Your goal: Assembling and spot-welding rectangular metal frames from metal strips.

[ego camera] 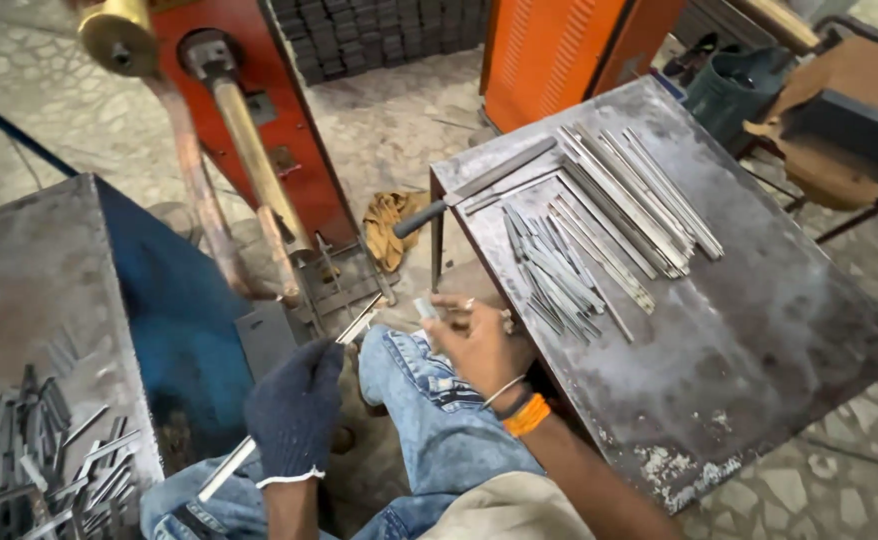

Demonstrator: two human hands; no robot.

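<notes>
Gloved fingers of my left hand [294, 408] wrap around a long metal strip [294, 385], holding it near its middle. Its long axis runs diagonally, from low near my knee up and away toward the welder's lower arm [271, 230]. The far tip sits just left of my right hand [479, 340], which is bare; its fingers [449, 308] pinch a small metal piece [425, 306], held just beside that strip tip. So the two parts lie nearly end to side, with the right hand nearer the joint.

Beyond the fingers, the jig [344, 285] under the copper arms lies ahead. Right of my right hand, the bench [759, 330] carries short strips [554, 275] and long strips [639, 200]. Left of the glove, another bench [29, 290] holds a pile of cut pieces [39, 460]. My jeans [429, 410] lie beneath both hands.
</notes>
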